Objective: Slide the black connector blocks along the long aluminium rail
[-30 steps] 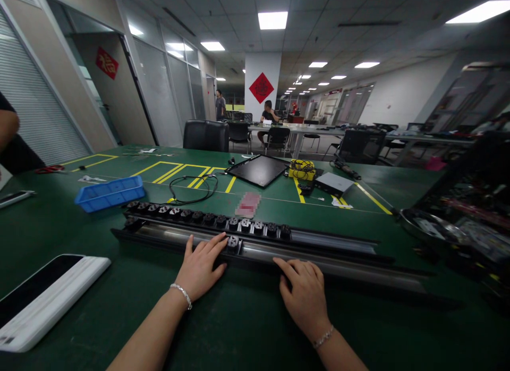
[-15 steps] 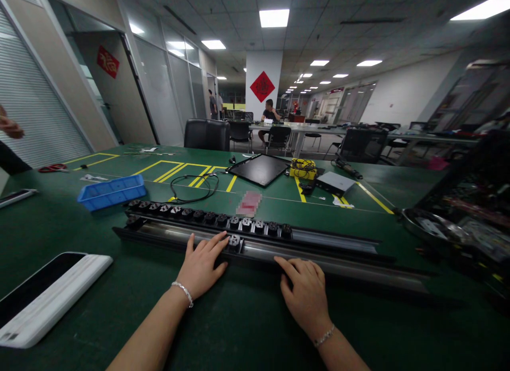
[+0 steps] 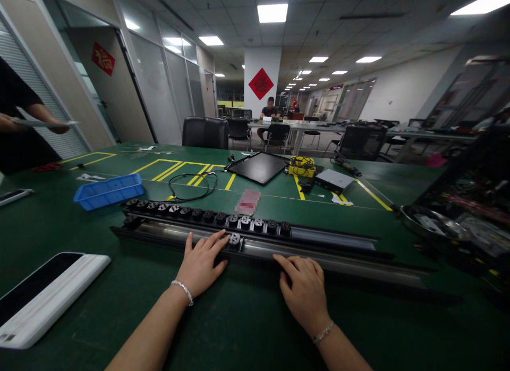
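Two long black metal channels lie side by side across the green table. The near channel (image 3: 334,265) holds a single black socket module (image 3: 234,240) near its middle and another dark module (image 3: 131,220) at its left end. In the far channel (image 3: 334,240) a row of several socket modules (image 3: 208,216) fills the left part. My left hand (image 3: 203,262) rests with fingers spread on the near channel, its fingertips beside the single module. My right hand (image 3: 305,288) lies with fingers stretched and bent on the near channel's front edge, holding nothing.
A blue plastic bin (image 3: 109,191) and a black cable loop (image 3: 193,186) lie beyond the channels. Farther back are a black panel (image 3: 258,168), a yellow box (image 3: 302,166) and a grey box (image 3: 334,180). A white device (image 3: 59,296) sits at left. A person (image 3: 27,108) stands far left.
My hands and the channels stay in place. At the left, the standing person has come further into view with a flat light sheet in hand. People walking at the back have left view.
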`<state>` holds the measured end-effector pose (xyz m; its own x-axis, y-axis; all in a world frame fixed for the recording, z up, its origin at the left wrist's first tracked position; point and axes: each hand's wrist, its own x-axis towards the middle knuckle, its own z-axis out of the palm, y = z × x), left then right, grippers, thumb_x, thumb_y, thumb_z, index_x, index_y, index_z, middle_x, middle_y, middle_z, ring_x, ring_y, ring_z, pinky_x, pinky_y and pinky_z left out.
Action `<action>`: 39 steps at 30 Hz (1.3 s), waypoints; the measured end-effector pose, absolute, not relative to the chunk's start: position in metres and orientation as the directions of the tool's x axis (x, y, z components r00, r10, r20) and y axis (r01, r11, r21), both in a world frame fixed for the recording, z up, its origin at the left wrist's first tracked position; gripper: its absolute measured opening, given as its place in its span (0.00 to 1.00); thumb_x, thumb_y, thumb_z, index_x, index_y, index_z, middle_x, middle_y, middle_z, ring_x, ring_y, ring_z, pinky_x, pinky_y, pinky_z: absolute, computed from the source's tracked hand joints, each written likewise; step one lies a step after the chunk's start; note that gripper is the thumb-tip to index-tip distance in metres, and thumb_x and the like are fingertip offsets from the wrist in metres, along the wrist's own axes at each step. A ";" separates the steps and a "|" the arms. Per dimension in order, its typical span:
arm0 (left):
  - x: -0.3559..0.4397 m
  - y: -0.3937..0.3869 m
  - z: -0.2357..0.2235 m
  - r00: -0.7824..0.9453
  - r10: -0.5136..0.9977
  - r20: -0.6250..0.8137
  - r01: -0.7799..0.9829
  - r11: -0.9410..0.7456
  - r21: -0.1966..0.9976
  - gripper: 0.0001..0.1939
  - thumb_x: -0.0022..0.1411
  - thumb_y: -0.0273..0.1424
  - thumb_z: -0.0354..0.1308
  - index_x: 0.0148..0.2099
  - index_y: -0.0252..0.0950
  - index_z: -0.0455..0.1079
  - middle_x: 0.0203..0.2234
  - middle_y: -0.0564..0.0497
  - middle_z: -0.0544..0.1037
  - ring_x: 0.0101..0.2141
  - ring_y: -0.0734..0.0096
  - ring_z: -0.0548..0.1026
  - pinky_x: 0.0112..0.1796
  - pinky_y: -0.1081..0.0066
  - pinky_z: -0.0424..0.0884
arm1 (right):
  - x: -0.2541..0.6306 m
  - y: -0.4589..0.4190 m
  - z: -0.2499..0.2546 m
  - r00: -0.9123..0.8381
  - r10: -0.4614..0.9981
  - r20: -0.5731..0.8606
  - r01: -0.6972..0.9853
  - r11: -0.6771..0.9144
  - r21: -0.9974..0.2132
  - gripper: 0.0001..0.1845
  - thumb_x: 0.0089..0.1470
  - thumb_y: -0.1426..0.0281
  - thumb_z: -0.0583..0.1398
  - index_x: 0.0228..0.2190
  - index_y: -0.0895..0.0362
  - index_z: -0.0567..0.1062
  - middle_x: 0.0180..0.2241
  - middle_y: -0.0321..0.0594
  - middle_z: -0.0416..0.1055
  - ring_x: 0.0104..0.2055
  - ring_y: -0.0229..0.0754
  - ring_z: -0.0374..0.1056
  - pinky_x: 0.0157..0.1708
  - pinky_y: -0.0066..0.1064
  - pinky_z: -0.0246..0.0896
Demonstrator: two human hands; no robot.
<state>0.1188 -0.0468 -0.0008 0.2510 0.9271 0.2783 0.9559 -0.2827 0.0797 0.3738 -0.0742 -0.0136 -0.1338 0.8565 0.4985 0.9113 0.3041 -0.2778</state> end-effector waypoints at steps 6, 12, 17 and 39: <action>0.119 -0.047 0.000 0.256 0.921 0.293 0.954 -0.290 0.078 0.25 0.55 0.34 0.52 0.56 0.48 0.59 0.58 0.54 0.61 0.47 0.59 0.68 0.56 0.42 0.34 | 0.373 -0.075 -0.012 -0.140 0.858 0.495 0.910 0.308 -0.277 0.19 0.50 0.73 0.54 0.43 0.45 0.73 0.33 0.34 0.70 0.38 0.38 0.63 0.49 0.38 0.46; 0.119 -0.047 0.001 0.252 0.927 0.276 0.955 -0.284 0.081 0.25 0.55 0.34 0.52 0.56 0.48 0.59 0.58 0.54 0.61 0.48 0.58 0.68 0.56 0.42 0.35 | 0.373 -0.075 -0.012 -0.144 0.853 0.501 0.915 0.308 -0.261 0.19 0.50 0.74 0.53 0.42 0.46 0.73 0.33 0.34 0.70 0.38 0.38 0.62 0.49 0.38 0.46; 0.120 -0.047 0.001 0.251 0.928 0.274 0.956 -0.282 0.077 0.25 0.55 0.34 0.52 0.56 0.48 0.59 0.58 0.54 0.60 0.47 0.58 0.68 0.56 0.41 0.35 | 0.374 -0.075 -0.014 -0.141 0.859 0.493 0.910 0.308 -0.278 0.19 0.50 0.73 0.53 0.42 0.46 0.73 0.34 0.35 0.70 0.39 0.39 0.62 0.49 0.39 0.45; 0.120 -0.046 0.000 0.239 0.932 0.273 0.958 -0.272 0.089 0.25 0.55 0.35 0.52 0.56 0.49 0.59 0.58 0.53 0.61 0.49 0.56 0.67 0.55 0.41 0.33 | 0.374 -0.075 -0.013 -0.144 0.853 0.501 0.914 0.308 -0.262 0.19 0.50 0.73 0.53 0.43 0.45 0.72 0.33 0.35 0.70 0.38 0.39 0.63 0.49 0.39 0.46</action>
